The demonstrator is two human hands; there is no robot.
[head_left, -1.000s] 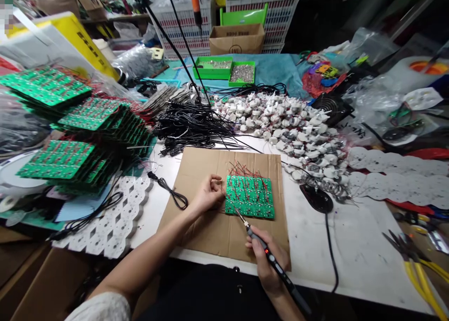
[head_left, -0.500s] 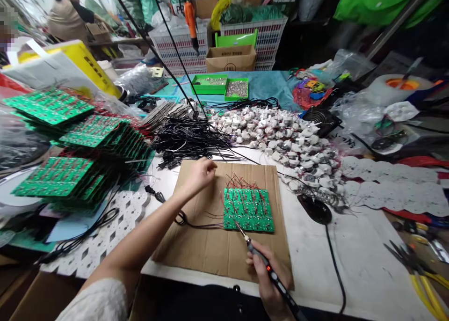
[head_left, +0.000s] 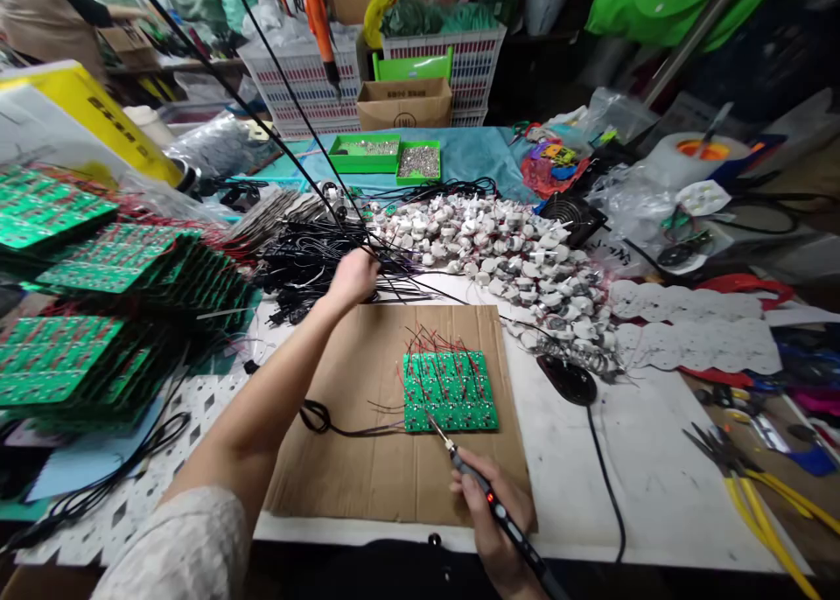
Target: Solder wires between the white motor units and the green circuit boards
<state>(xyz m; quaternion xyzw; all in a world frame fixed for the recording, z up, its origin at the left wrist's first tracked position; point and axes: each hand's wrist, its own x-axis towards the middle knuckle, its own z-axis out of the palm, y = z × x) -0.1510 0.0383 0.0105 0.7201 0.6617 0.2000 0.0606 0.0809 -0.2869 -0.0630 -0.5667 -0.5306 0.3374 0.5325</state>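
Observation:
In my right hand (head_left: 489, 504) is a soldering iron (head_left: 502, 511) with a small red display lit on its handle. Its tip points at the lower left part of a green circuit board panel (head_left: 452, 390), from which red and black wires stick up. The panel lies on a sheet of brown cardboard (head_left: 347, 460). My left hand (head_left: 355, 278) reaches to the near edge of a pile of black cables (head_left: 302, 263); its fingers are closed, and what they hold, if anything, is hidden. One black cable (head_left: 367, 432) runs from the panel's left side across the cardboard.
Stacks of green circuit boards (head_left: 118, 259) stand on the left. White round parts with wires (head_left: 499, 241) are heaped behind the panel. On the right lie a black oval pad with a cord (head_left: 565, 380) and yellow-handled pliers (head_left: 748, 495). An orange electric screwdriver (head_left: 319, 27) hangs at the back.
My left hand has moved forward from above the cardboard to the black cable pile. The soldering iron stays at the panel's lower left, and the view has shifted to the right.

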